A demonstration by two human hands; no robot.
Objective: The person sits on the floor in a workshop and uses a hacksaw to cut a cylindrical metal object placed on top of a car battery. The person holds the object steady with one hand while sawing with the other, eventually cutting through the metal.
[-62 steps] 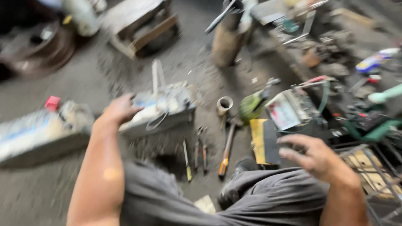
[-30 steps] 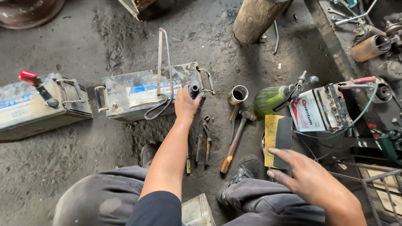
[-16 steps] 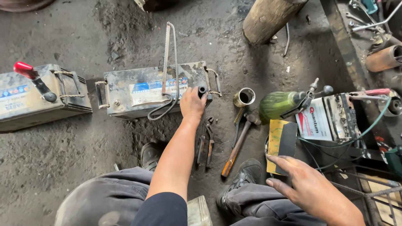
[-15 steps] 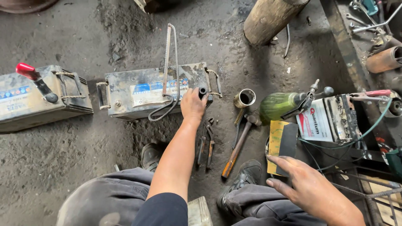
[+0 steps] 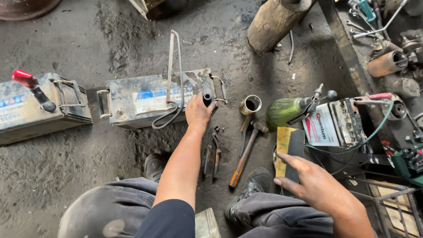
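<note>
Pinching a short black cylindrical piece [image 5: 207, 98] with left hand [image 5: 197, 112] fingers, right at the near right corner of the grey battery [image 5: 158, 97], whose long axis is running leftward from the grip. Hovering right hand [image 5: 310, 185] spread and empty, well apart, over the knee beside the yellow-and-black block [image 5: 288, 150].

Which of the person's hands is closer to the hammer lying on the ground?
The right hand, hovering just right of the hammer near its handle end. The left hand sits up-left of the hammer's head, gripping a black post on the battery.
</note>
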